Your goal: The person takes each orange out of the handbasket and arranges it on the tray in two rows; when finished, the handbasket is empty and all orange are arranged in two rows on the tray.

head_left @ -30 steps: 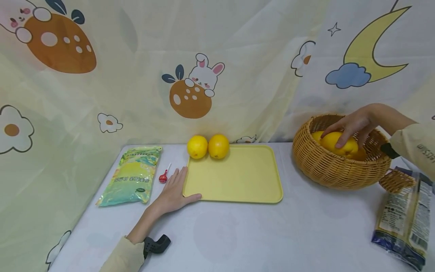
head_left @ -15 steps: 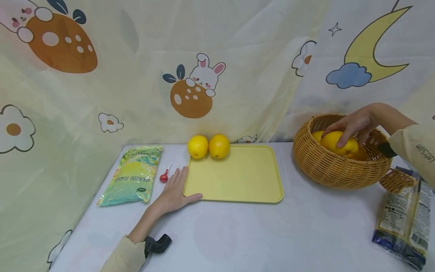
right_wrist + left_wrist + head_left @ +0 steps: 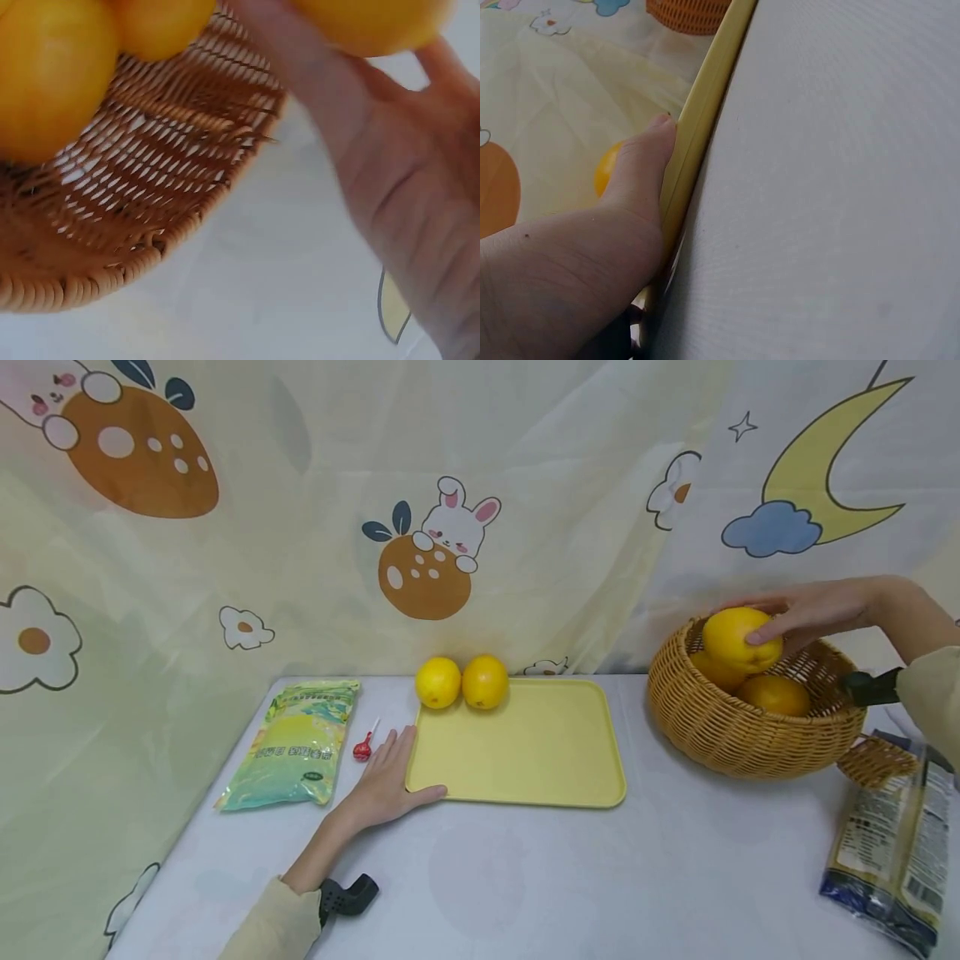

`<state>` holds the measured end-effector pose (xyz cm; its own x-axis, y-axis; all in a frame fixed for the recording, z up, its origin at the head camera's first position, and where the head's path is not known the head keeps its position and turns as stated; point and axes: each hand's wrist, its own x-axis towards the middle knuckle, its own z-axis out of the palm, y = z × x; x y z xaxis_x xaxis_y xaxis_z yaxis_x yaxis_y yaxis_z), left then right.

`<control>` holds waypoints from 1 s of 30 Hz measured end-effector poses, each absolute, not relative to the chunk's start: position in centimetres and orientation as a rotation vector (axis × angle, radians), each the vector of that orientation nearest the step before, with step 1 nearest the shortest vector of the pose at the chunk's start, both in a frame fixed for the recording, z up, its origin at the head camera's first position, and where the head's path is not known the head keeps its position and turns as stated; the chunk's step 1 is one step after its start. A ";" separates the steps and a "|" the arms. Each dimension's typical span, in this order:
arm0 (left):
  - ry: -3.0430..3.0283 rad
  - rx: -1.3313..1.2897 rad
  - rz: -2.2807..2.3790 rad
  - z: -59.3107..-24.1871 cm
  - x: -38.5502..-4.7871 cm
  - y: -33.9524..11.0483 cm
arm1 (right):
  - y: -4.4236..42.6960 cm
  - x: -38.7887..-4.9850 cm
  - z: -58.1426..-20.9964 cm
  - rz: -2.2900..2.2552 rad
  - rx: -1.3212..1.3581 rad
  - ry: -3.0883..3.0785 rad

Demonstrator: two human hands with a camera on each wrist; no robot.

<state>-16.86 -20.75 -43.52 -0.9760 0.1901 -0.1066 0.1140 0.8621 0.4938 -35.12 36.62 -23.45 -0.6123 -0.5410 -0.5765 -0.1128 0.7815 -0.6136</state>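
My right hand (image 3: 825, 608) grips a yellow orange (image 3: 733, 639) at the rim height of the wicker basket (image 3: 750, 750). Inside the basket lie more fruits, one of them a deeper-coloured orange (image 3: 776, 694). In the right wrist view the held orange (image 3: 375, 21) is partly cut off by the frame's top. My left hand (image 3: 384, 789) lies at the near-left corner of the yellow tray (image 3: 525, 756), fingers straight along its left side and thumb along its front edge. Two oranges (image 3: 485, 682) sit side by side at the tray's far-left corner.
Left of the tray are a red lollipop (image 3: 363, 747) and a green-yellow packet (image 3: 296, 747). A dark blue and gold bag (image 3: 888, 852) lies at the right, partly under the basket's handle (image 3: 877, 760). A printed cloth (image 3: 562, 527) hangs behind the table.
My right hand has risen with the orange from among the fruits to the basket's rim, uncovering the oranges beneath. The left hand stays in place on the tray.
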 end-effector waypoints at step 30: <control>2.879 0.241 0.762 -43.4 -16.9 -20.6 | 21.7 -27.2 -26.5 -1.420 -0.404 2.417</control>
